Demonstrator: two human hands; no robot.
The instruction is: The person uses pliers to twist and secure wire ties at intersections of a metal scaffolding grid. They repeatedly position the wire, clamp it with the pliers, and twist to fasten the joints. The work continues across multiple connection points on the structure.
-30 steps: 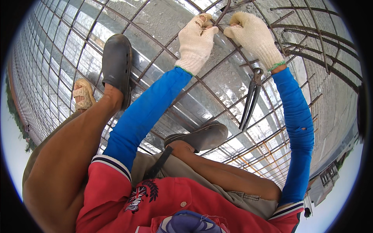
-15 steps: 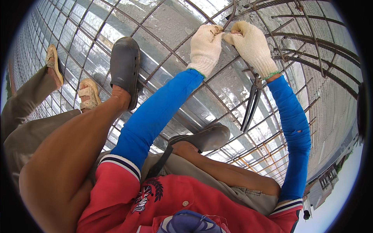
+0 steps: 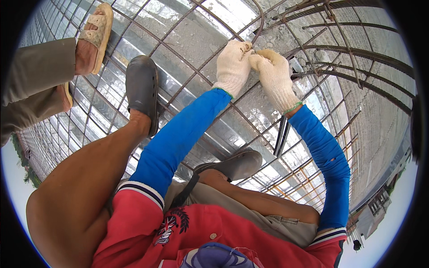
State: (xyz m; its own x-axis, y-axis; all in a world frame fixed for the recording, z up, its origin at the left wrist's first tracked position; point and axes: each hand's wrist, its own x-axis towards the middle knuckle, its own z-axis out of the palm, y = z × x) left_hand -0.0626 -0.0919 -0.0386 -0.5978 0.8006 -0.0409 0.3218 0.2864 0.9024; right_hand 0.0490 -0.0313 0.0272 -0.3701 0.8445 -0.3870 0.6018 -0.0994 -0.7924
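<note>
Both my hands wear off-white knit gloves and meet over the rebar mesh [image 3: 197, 71], close to a bent bar [image 3: 262, 18]. My left hand [image 3: 233, 67] is closed in a pinch, thumb and forefinger together. Against it, the fingers of my right hand [image 3: 273, 77] are closed too. Between the fingertips is what looks like a thin wire, mostly hidden by the gloves. Below my right wrist are the dark handles of a pincer-like tool [image 3: 281, 137]; its head is hidden behind my wrist and sleeve.
Shiny ribbed metal sheeting [image 3: 219, 140] lies under the mesh. Thick curved rebars [image 3: 380, 58] arch at the right. My dark clogs [image 3: 142, 85] rest on the bars. At upper left stands another person, with a sandalled foot [image 3: 99, 38] near my left foot.
My hands have shifted slightly down in the picture and drawn together, the right one moving leftward across the tool's head. The other person's feet have moved closer at upper left.
</note>
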